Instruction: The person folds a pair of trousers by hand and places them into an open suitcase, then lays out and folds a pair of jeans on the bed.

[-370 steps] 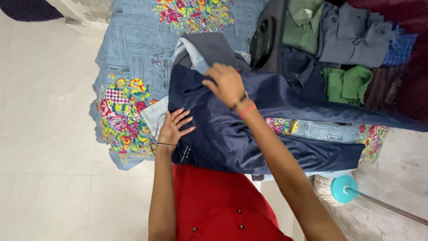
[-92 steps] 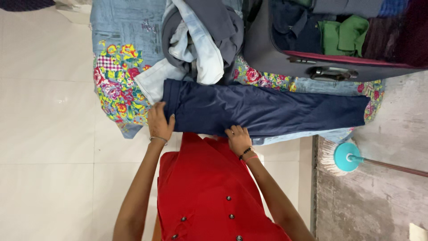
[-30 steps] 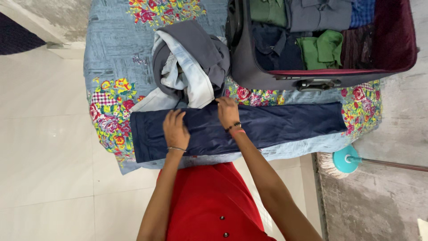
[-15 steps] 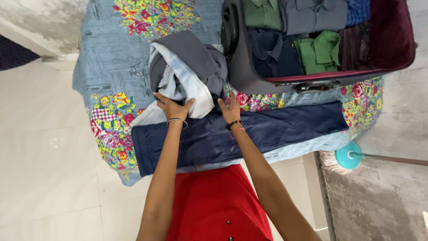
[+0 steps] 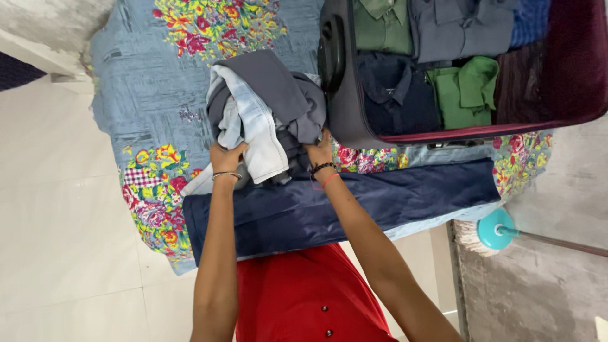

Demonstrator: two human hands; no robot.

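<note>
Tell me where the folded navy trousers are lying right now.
In the head view the navy trousers lie flat along the near edge of the floral bedspread, just in front of the clothes heap and the open suitcase, partly under both forearms.

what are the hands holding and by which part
Both hands, left hand and right hand, grip the pile of clothes at its near bottom edge.

Head cam, steep downward, close.
</note>
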